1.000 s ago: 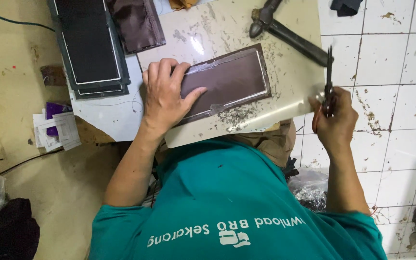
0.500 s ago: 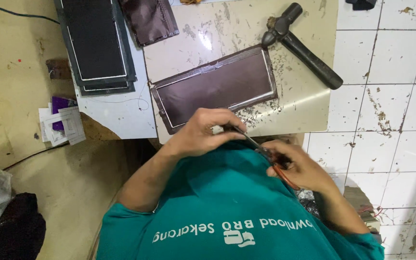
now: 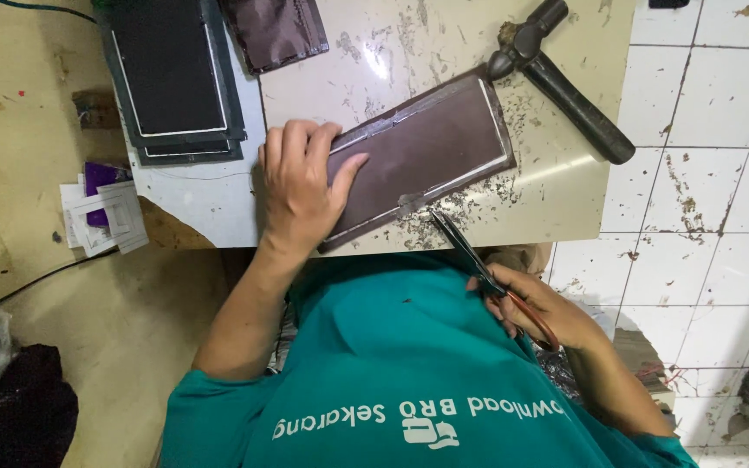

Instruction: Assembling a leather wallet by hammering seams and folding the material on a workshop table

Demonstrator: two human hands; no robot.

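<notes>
- Left hand laid flat and unclenched on the near-left end of the brown leather panel, fingers spread over it, gripping nothing; judged to be pinning the panel so it stayed put under the blades.
- Brown leather panel lay at a slant on the pale desk, its near long edge just inside the desk's front edge, probably to give the blades room along it.
- Right hand clenched through the red loops of the scissors, below and to the right of the panel, over the teal shirt.
- Scissors pointed up toward the panel's near edge, tips touching or just beside a small tab there; could not tell whether the blades were parted.
- Thin trimmings lay scattered just beside that same near edge, seemingly where cut slivers fell.
- 1 hammer rested beyond the panel's far-right corner, head nearly touching it.
- Stack of dark panels sat well left of the brown panel, apart from the cutting.
- Paper templates lay farther left, on the floor.
</notes>
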